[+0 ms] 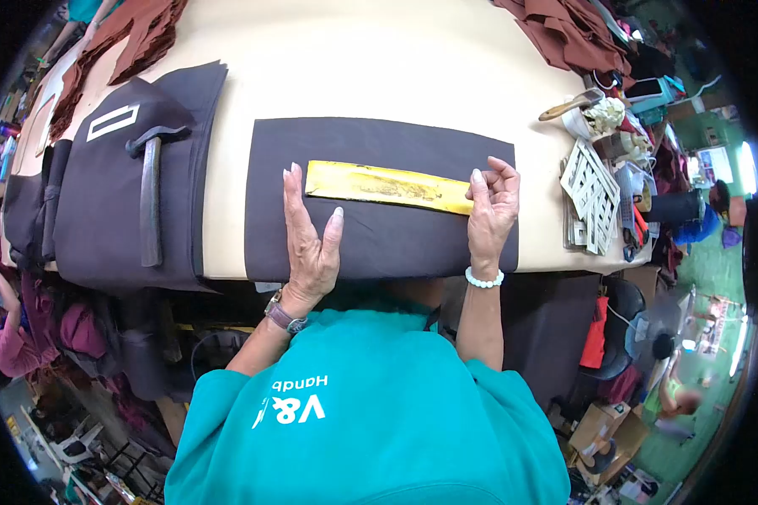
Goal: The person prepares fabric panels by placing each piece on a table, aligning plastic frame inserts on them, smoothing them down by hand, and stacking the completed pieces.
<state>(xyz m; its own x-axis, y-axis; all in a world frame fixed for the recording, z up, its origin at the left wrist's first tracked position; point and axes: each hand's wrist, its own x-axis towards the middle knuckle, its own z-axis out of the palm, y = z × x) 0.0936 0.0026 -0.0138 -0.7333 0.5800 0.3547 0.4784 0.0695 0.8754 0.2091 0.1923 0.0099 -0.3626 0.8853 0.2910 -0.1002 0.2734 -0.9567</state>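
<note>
A long yellow strip [387, 185], worn and dark-stained along its middle, lies on a dark rectangular sheet [396, 244] of fabric or leather. My left hand [312, 248] is beside the strip's left end, thumb and fingers spread with nothing between them. At the other end, my right hand [492, 210] has loosely bent fingers set apart, and its thumb covers the strip's right tip. Whether the right fingers press on the strip is hard to see.
Left of the sheet, a hammer [151, 194] and a white rectangular frame [113, 123] lie on stacked dark sheets [84, 219]. Pale slotted templates [592, 195] and a brush [571, 104] on a tub are at right. Brown pieces [564, 34] lie along the far edge.
</note>
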